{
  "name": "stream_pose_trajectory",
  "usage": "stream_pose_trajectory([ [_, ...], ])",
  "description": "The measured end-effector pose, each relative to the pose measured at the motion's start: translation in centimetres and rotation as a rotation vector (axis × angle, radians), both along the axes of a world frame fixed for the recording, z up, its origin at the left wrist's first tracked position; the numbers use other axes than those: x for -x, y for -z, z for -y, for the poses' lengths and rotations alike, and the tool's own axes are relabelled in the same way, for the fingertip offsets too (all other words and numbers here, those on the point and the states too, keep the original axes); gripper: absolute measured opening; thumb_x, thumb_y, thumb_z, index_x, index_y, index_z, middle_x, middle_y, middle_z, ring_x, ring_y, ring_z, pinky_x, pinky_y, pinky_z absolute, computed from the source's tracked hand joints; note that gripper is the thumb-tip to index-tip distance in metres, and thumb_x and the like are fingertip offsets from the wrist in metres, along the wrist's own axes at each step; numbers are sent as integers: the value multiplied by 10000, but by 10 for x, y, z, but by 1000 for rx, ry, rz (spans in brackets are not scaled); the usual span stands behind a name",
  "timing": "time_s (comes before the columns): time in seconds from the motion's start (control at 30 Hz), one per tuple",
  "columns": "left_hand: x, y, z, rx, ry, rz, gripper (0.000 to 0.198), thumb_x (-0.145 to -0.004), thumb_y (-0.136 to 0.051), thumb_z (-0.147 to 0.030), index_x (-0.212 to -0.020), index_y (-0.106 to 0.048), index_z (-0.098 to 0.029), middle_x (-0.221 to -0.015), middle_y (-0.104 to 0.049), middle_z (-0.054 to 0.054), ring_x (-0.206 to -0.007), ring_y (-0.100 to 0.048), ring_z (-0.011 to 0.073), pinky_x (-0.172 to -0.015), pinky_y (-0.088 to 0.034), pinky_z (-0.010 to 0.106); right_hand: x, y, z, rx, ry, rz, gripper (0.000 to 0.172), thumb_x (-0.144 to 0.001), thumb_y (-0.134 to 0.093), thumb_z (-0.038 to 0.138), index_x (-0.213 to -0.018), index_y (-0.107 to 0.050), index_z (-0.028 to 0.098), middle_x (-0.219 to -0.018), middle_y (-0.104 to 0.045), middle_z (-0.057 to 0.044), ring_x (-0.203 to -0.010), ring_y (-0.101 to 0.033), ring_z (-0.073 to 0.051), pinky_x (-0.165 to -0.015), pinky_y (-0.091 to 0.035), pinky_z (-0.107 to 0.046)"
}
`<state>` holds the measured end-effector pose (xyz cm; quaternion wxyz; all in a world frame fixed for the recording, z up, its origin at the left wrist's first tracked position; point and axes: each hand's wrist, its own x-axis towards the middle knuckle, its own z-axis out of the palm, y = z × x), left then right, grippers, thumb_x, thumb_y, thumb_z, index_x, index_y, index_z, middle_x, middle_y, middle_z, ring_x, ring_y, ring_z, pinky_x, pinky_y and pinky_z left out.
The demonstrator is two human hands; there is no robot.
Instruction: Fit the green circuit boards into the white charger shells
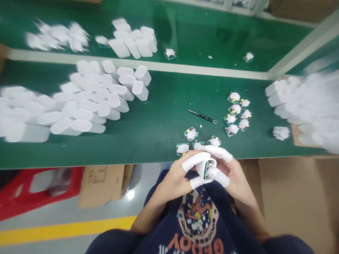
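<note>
White shell (200, 170) is pointing its mouth at the right hand (233, 173), fingers curling by the board (205, 170). Left hand (178, 174) is pinching the shell

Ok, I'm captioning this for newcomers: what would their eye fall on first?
Probably the white cases crowding the left of the green bench. Then one open case in white-tipped fingers at the bench's near edge, a green circuit board showing inside. Dark tweezers lie mid-bench.
</note>
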<state>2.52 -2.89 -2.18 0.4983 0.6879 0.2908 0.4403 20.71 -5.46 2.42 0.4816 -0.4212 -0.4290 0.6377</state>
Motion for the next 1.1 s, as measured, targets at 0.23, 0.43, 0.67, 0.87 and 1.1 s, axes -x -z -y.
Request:
stream_pose_trajectory([
  [0.23, 3, 3, 0, 70, 24, 94, 532, -909, -827, -288, -1408, -641, -310, -1307, -712, 110, -1123, -759, 238, -826, -686, 259, 1, -8, 2, 73, -45, -6, 370, -960, -785, 392, -1309, -690, 313, -1436, -700, -79, -1287, -711, -275, -1096, -601, -425],
  [0.43, -1, 2, -3, 31, 5, 48, 517, -916, -819, -292, -1401, -638, -295, -1294, -723, 112, -1105, -766, 237, -802, -679, 253, -1, -8, 1, 30, -73, 80, 424, -988, -734, 437, -1374, -638, 287, -1459, -676, -109, -1306, -697, -290, -1107, -594, -430],
  [0.67, 4, 3, -4, -92, -13, -64, 497, -950, -751, -227, -1422, -604, -282, -1287, -724, 117, -1158, -752, 266, -927, -665, 332, 3, -8, -1, -42, -44, 199, 474, -922, -771, 183, -1366, -654, 299, -1416, -705, -80, -1218, -748, -256, -1027, -633, -353],
  [0.87, 6, 4, -4, -74, 22, -62, 498, -938, -782, -253, -1405, -612, -285, -1279, -726, 111, -1130, -758, 253, -873, -668, 297, -1, -4, -2, -80, -68, 161, 518, -915, -682, 76, -1373, -657, 319, -1397, -728, -54, -1182, -770, -235, -1010, -635, -327],
  [1.1, 5, 5, -4, -7, 26, 17, 467, -930, -801, -315, -1367, -641, -288, -1249, -722, 102, -1012, -769, 216, -761, -676, 255, -3, -5, -1, -26, -114, 84, 407, -1006, -707, 281, -1405, -657, 338, -1393, -735, -66, -1194, -766, -253, -1036, -629, -371],
])
